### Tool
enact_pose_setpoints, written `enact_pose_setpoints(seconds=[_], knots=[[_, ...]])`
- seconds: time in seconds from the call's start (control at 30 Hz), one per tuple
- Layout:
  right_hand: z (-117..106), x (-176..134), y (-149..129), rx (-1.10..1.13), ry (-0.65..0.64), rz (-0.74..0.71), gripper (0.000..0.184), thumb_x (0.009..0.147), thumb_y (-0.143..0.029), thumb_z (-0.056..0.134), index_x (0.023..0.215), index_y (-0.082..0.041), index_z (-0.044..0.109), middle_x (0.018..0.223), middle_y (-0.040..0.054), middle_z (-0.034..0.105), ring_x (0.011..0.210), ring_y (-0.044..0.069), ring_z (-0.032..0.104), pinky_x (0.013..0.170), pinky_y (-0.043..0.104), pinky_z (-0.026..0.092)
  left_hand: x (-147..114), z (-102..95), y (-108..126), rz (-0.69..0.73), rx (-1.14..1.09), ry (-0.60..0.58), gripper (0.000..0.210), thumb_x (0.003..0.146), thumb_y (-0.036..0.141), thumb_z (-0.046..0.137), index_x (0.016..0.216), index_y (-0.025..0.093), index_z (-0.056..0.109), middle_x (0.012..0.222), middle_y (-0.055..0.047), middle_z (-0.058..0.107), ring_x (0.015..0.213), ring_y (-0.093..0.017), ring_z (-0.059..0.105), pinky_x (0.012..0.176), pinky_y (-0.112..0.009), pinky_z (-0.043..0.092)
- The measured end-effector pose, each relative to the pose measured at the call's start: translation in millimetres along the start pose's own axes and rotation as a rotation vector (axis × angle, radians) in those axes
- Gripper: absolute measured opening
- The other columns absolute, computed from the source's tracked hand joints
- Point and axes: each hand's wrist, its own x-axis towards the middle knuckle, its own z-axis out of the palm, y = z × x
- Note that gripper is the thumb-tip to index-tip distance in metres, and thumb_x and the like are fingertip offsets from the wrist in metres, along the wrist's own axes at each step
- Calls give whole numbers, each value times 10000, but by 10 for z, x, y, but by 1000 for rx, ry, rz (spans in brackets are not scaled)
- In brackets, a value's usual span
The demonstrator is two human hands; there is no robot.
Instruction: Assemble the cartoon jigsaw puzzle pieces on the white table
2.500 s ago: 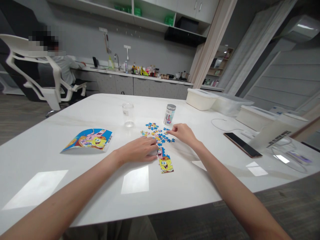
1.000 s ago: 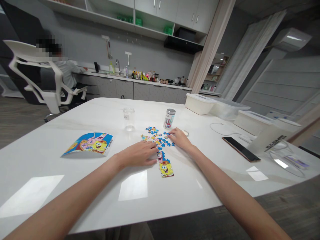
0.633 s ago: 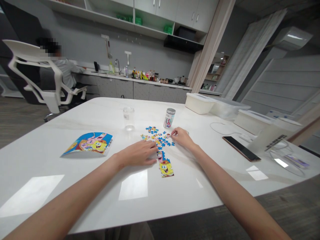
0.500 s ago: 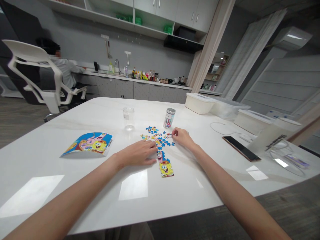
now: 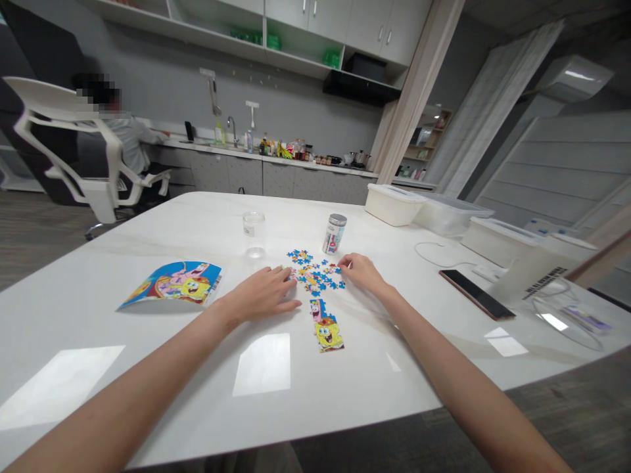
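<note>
Loose jigsaw puzzle pieces [image 5: 315,278], mostly blue and yellow, lie in a pile on the white table [image 5: 340,407]. My left hand [image 5: 263,292] rests at the pile's left edge, fingers stretched out and apart, holding nothing that I can see. At the right edge, the thumb and fingers of my right hand [image 5: 363,272] are pinched together on a small puzzle piece, mostly hidden by the fingertips. Nearer me lies a joined strip of puzzle [image 5: 327,332] with a yellow face and a pink figure. A curled picture sheet [image 5: 180,284] of the same characters lies to the left.
Behind the pile stand a clear jar [image 5: 254,235] and a lidded can [image 5: 334,234]. To the right are a phone [image 5: 476,293], cables and a white stand [image 5: 530,276]. Storage boxes [image 5: 394,205] line the far right edge. A person [image 5: 128,141] sits beyond, near an office chair [image 5: 93,190].
My left hand has shifted left, away from the joined strip and the middle of the pile, uncovering more pieces. My right hand has barely moved.
</note>
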Motion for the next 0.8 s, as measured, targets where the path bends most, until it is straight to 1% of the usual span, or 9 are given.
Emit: enact_pose_setpoints(seconds=[0.1,0.17,0.23,0.3,0.43,0.5,0.57,0.7,0.8], knots=[[7,-3,12,-37,-11,4,194,810,-179,560,892,-173,736,956,62,715,848,163,626,800,246,436,-28,-7,-89,-11,26,-20,334,977,432,391,989,167,593,1009,-92,622,861,-209,590,744,-336,438],[9,-6,14,-46,-11,6,197,811,-182,559,894,-175,737,961,61,712,849,163,624,798,247,434,-54,1,-168,-17,47,-3,329,978,422,392,1008,166,597,972,-83,633,858,-215,596,745,-341,436],[4,-10,10,-45,-12,3,202,815,-183,551,898,-177,735,957,59,715,834,162,625,785,247,436,-86,17,-258,-54,88,17,314,968,404,417,1011,156,605,939,-86,643,839,-220,606,734,-344,438],[-2,-14,0,-41,-13,-6,201,819,-182,546,891,-178,733,944,60,722,814,165,628,771,251,439,-120,33,-348,-90,135,8,263,950,342,451,949,143,623,901,-94,654,808,-222,617,714,-343,440],[-8,-23,-23,-32,-12,-18,191,828,-196,546,858,-179,735,899,63,735,788,175,638,755,262,447,-177,39,-473,-39,122,-74,181,886,184,489,789,153,638,812,-83,663,772,-213,630,680,-325,441],[-7,-26,-31,-26,-10,-20,187,832,-204,550,849,-181,735,886,61,739,785,175,640,744,258,447,-185,29,-492,-15,91,-87,195,858,119,479,764,162,644,800,-71,665,756,-199,631,676,-312,440],[-5,-27,-36,-22,-10,-19,187,836,-212,551,843,-183,736,874,59,740,778,172,640,729,252,445,-177,20,-483,-13,51,-90,219,856,98,465,776,164,658,809,-67,666,750,-190,631,682,-302,442],[-4,-25,-41,-17,-28,-25,198,838,-212,544,843,-181,739,848,57,739,762,168,639,705,243,436,-128,21,-416,-15,-70,-81,245,886,118,452,860,175,688,864,-62,663,767,-174,630,703,-284,444],[-1,-25,-49,-21,-39,-53,195,834,-201,546,847,-177,739,853,57,733,766,166,634,706,243,431,-84,36,-345,21,-209,-56,229,893,149,472,869,200,694,899,-42,658,805,-156,628,725,-261,442]])
